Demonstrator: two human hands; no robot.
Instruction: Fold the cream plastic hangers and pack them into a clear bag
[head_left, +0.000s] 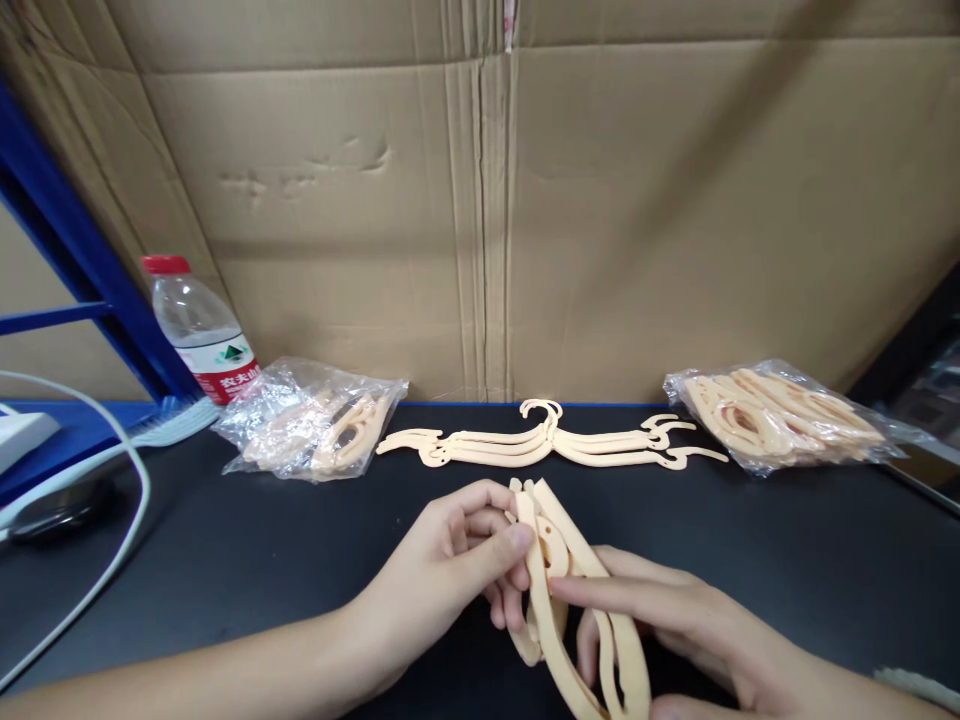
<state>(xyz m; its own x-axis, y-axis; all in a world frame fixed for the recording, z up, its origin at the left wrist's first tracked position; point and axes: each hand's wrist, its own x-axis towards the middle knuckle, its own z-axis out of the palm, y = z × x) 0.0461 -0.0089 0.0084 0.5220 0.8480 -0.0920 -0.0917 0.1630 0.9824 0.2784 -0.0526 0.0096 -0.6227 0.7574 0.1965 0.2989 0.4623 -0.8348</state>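
A folded beige plastic clothes hanger (pixel 553 622) is held between my two hands, low in the middle of the view. My left hand (pixel 459 560) pinches its upper left arm between thumb and fingers. On the other side, my right hand (pixel 675 620) is wrapped round the hanger's right arm, with the index finger reaching over to its middle. Part of the right thumb is cut off by the lower edge. Behind them, several unfolded hangers (pixel 495 452) lie stacked on the black table (pixel 300 560), hooks toward the wall.
Clear plastic bags of folded hangers lie at the left (pixel 315 420) and right (pixel 787 415). A red-capped water bottle (pixel 202 330) stands behind the left bag. A white cable (pixel 142 490) and a black mouse-like object (pixel 64 508) are at far left. Cardboard (pixel 337 200) walls the back.
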